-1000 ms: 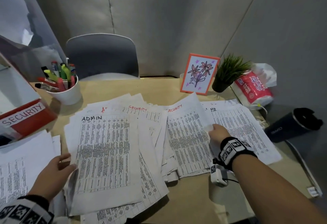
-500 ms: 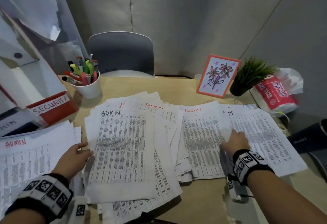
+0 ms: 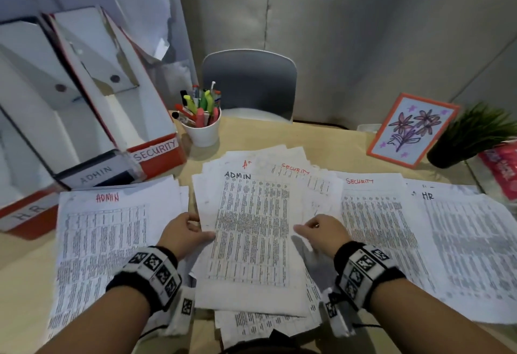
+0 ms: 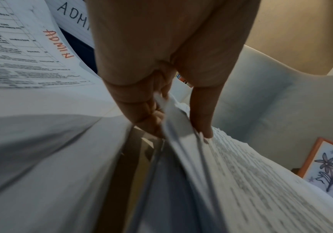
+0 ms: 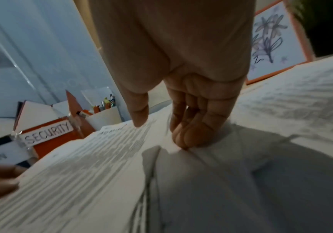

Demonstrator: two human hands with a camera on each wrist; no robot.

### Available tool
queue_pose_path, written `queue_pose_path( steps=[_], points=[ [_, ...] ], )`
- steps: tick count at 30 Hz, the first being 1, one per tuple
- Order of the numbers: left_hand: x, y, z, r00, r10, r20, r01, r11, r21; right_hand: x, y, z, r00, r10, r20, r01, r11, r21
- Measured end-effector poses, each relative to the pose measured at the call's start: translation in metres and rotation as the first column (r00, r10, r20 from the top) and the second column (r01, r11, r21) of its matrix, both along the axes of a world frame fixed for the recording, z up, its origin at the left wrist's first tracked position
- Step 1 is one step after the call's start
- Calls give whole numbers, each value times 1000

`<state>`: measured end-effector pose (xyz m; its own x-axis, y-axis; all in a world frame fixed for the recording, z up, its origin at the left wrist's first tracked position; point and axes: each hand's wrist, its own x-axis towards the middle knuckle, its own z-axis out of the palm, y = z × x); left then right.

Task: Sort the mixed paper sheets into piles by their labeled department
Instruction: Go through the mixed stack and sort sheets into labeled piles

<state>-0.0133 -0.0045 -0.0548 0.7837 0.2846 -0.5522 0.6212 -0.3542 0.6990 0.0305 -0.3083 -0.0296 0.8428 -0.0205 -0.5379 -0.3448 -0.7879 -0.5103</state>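
A light tan wooden table [image 3: 330,143] stands against grey padded wall panels, with a grey plastic chair [image 3: 249,85] pushed in at its far edge. The landmark is the white cup of coloured markers [image 3: 202,127]. Left of the cup stand white cardboard file boxes with red fronts [image 3: 156,152] labelled SECURITY, ADMIN and HR. Well to the right of the cup lean an orange-framed flower drawing [image 3: 411,129] and a small green potted plant [image 3: 472,135].

Nearer the person than the cup lies the mixed stack of printed paper sheets [image 3: 251,230], its top sheet headed ADMIN. The left hand [image 3: 186,232] pinches the stack's left edge, thumb on top and fingers curled beneath, as the left wrist view shows. The right hand [image 3: 319,230] rests at the right edge with fingers curled down onto paper; whether it grips a sheet cannot be told. Sorted piles flank the stack: an ADMIN pile [image 3: 106,241] left, a SECURITY pile [image 3: 372,219] and an HR pile [image 3: 470,241] right.

The printed tables are too blurred to read, and a red packet at the right edge is cut off.
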Motion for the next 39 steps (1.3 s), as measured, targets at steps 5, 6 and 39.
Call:
queue_pose_path(
  steps=[5,6,39],
  points=[
    [-5,-9,7,999,-23,33,23,1000,-9,-2,14,-12,991,-130,35,128,989,71],
    [-5,-10,8,999,-21,39,22,999,-24,-2,13,-12,984,-173,32,169,980,105],
    [-15,0,17,990,138,-15,-136,942,-307,-7,-29,-12,952,-301,-61,307,918,251]
  ],
)
